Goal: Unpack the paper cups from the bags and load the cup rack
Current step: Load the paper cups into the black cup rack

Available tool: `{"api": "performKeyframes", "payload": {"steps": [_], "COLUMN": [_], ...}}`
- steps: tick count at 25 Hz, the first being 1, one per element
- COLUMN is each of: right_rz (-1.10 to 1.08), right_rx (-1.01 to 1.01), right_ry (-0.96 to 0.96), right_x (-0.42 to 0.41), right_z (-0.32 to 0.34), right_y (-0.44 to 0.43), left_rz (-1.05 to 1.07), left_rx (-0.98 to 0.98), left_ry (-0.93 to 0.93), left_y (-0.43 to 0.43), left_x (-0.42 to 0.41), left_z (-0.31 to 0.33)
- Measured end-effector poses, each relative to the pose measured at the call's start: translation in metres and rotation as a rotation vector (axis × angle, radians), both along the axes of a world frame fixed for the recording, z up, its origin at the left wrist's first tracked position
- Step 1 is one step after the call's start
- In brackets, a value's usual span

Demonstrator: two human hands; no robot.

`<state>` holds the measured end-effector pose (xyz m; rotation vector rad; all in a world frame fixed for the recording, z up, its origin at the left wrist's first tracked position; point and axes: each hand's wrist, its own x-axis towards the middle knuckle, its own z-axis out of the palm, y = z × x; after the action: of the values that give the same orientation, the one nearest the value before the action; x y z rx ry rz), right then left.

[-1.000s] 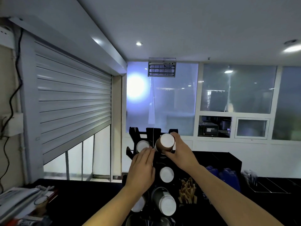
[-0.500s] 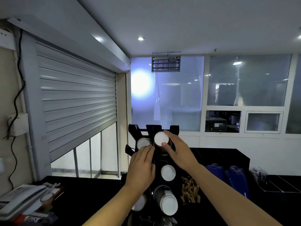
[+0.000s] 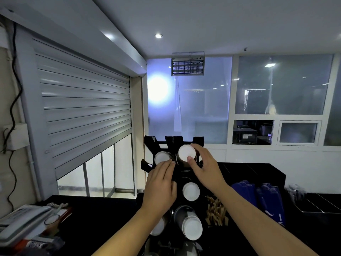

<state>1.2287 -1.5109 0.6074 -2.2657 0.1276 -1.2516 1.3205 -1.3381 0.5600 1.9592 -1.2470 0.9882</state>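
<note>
brown paper cup (image 3: 186,153), white base out, in top-right slot of black cup rack (image 3: 174,140). clamped by right hand (image 3: 204,167): thumb on base, fingers curled round side. left hand (image 3: 160,185) flat, fingers straight, resting on rack front, fingertips at top-left cup (image 3: 161,157). wooden stirrers (image 3: 215,213) just right of rack on black counter (image 3: 103,218).

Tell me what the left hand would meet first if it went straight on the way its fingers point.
The left hand would meet the upper left cup in the cup rack; its fingertips look nearly at its rim, though depth is unclear.
</note>
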Motion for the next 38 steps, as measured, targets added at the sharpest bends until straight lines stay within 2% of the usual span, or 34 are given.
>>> {"api": "performKeyframes", "payload": {"steps": [2,5,7,9,15,26,32,38], "right_rz": [-0.013,-0.046,-0.077,-0.064,-0.008,-0.084,-0.056,0.025], "right_rx": [-0.045,-0.328,-0.433,-0.411,-0.33,-0.64,-0.576,-0.226], "right_ry": [0.001,0.094,0.189,0.226,0.176,0.265,0.226,0.248], "right_x": [-0.004,-0.01,-0.012,-0.014,-0.015,0.001,-0.002,-0.007], "right_z": [0.003,0.017,0.026,0.031,0.028,0.038,0.025,0.03], "right_y": [-0.003,-0.004,-0.006,-0.007,-0.007,-0.011,-0.004,0.001], "left_rz": [-0.005,-0.003,0.005,0.009,0.014,0.017,0.007,-0.01], "left_rx": [-0.005,-0.006,-0.003,0.0,0.007,0.024,0.011,0.003], "left_ry": [-0.003,0.003,0.006,0.002,0.004,0.005,0.003,0.007], "left_y": [-0.001,-0.001,0.0,0.001,0.002,0.001,0.001,0.003], "left_x": [0.0,0.001,0.0,-0.002,-0.002,-0.002,-0.003,-0.004], "left_z": [-0.001,-0.001,0.0,0.001,0.0,0.001,0.001,0.002]}}
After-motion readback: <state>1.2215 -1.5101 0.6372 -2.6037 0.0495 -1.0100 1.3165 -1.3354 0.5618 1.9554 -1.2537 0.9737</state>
